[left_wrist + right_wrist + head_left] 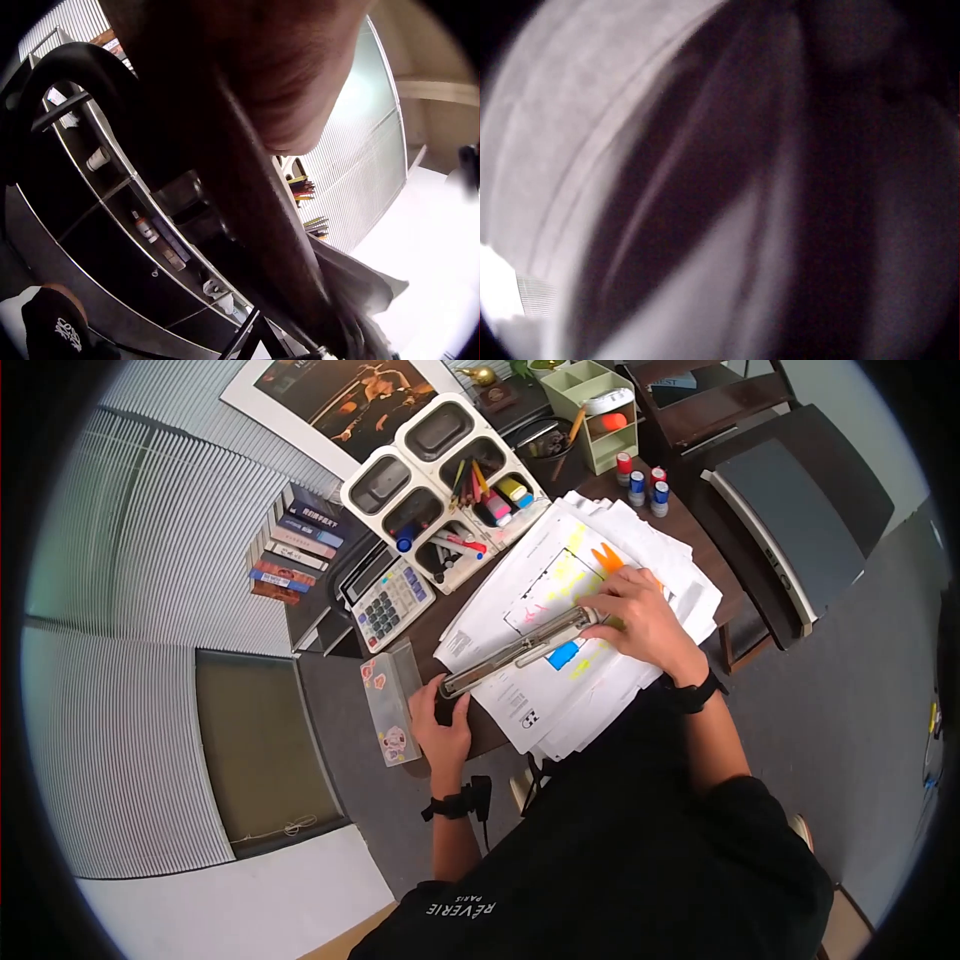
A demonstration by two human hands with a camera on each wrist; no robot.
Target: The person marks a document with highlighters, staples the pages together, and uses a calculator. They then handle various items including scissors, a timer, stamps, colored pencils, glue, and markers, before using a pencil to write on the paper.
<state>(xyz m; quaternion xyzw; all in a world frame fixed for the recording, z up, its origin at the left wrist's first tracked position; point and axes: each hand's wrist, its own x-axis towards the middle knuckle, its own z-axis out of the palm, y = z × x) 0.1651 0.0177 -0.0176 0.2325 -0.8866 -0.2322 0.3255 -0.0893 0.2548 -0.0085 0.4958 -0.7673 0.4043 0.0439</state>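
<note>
A long, narrow, greyish case-like piece (520, 652), seen nearly edge-on, is held slantwise over the papers (520, 705). My left hand (440, 732) grips its near left end between thumb and fingers. At its other end my right hand (645, 622) pinches it, fingers over the top. Beside the left hand lies a translucent box (390, 705) with stickers. Drawings and yellow, pink and blue marks cover the top sheet, and an orange piece (607, 557) sits just beyond the right hand. In the left wrist view, the hand (300, 97) is dark and close; the right wrist view is blurred.
A white organizer (447, 500) with pens and markers stands at the back, a calculator (392, 605) left of it. Several red- and blue-capped tubes (637, 485) stand behind the papers, near a green holder (600, 445). Books (295, 545) are stacked at the left.
</note>
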